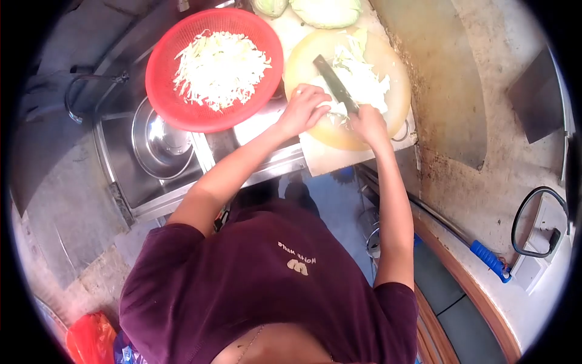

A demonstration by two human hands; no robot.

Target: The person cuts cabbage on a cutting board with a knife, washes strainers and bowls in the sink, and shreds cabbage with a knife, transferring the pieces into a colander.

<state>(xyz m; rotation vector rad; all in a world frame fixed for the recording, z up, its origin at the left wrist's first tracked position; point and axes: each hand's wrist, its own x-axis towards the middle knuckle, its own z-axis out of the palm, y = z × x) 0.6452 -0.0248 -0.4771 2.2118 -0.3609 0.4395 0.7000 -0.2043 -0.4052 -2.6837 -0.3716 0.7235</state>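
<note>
My right hand [368,124] is wrapped round the handle of a kitchen knife [333,82]. Its dark blade points away from me, up and to the left, over a round cutting board [394,115]. Left of the blade, my left hand [305,108] has its fingers bent, pressing on a pale piece of cabbage [335,109]; glare hides much of that piece. Cut cabbage [364,82] lies on the board to the right of the knife. A red plastic colander [159,79] to the left holds a heap of shredded cabbage [221,70].
Whole cabbages [327,12] sit behind the board. A metal bowl [163,142] stands in the steel sink [121,164] on the left, with a faucet [76,103] beyond it. A stained wall [448,79] rises close on the right. A blue-handled rod [488,261] leans there.
</note>
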